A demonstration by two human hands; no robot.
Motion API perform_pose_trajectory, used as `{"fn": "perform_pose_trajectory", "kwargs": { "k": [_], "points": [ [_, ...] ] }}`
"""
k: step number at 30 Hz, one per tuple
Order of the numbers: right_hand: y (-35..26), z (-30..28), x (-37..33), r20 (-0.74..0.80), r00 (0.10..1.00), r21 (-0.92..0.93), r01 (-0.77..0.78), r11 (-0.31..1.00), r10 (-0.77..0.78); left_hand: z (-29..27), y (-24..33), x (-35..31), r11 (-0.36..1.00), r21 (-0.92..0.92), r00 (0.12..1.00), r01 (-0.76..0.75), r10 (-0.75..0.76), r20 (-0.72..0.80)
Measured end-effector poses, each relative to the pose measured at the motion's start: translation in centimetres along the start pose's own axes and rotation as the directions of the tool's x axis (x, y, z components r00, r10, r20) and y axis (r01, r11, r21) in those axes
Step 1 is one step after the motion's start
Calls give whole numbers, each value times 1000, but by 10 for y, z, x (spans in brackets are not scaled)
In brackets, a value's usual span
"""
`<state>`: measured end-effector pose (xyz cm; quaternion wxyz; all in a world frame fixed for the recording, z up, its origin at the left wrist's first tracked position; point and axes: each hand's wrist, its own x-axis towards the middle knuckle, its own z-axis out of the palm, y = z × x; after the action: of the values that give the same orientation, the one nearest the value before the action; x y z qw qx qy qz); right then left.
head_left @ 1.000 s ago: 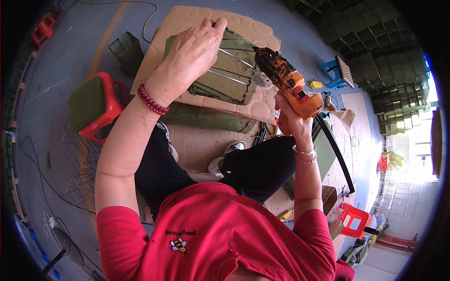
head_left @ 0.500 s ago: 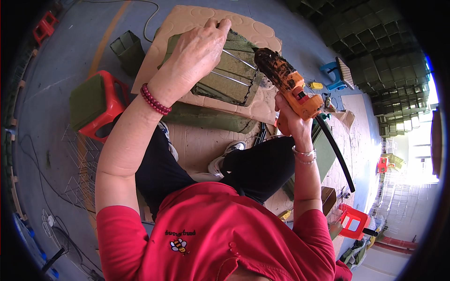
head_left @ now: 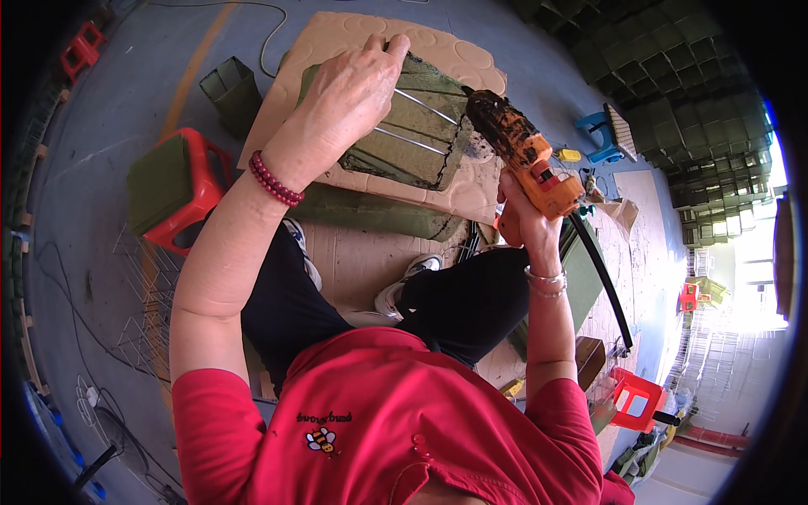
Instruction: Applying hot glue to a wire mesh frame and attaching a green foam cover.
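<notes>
My right hand (head_left: 532, 214) grips an orange hot glue gun (head_left: 539, 178), its front half caked with black residue and a long black glue stick (head_left: 603, 278) trailing from the back. Its nozzle points at the right rim of a green box (head_left: 418, 153), where a wavy line of black glue runs. Two thin metal rods cross the box's face, with folded green panels beneath. Over the box's left part lies my left hand (head_left: 358, 94), fingers bent together at its far edge; the fingertips are partly hidden.
Cardboard (head_left: 290, 93) lies beneath the box. In front, a rolled green piece (head_left: 366, 210) lies near my feet. A red stool (head_left: 206, 194) bearing a green panel stands left; a blue stool (head_left: 598, 139) stands right. Stacked green boxes (head_left: 665, 93) fill the far right.
The glue gun has shifted slightly right and nearer me, its nozzle following the box's right rim. My left hand has moved very slightly left, still on the box.
</notes>
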<state>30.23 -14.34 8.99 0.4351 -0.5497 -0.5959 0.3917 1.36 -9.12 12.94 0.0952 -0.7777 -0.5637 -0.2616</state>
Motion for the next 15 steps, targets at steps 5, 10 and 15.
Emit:
{"fn": "perform_pose_trajectory", "kwargs": {
  "k": [5, 10, 15],
  "points": [
    [2, -2, -1, -32, 999, -53, -19, 998, 17, 3, -4, 2, 1000, -2, 1000, -17, 17, -22],
    [-3, -6, -14, -18, 1000, -97, -5, 995, 4, 4, -5, 1, 1000, -12, 1000, 4, -4, 11],
    [-1, -10, -30, -35, 998, -123, -59, 991, 55, 2, -4, 0, 1000, -23, 1000, 2, -2, 7]
  ]
}}
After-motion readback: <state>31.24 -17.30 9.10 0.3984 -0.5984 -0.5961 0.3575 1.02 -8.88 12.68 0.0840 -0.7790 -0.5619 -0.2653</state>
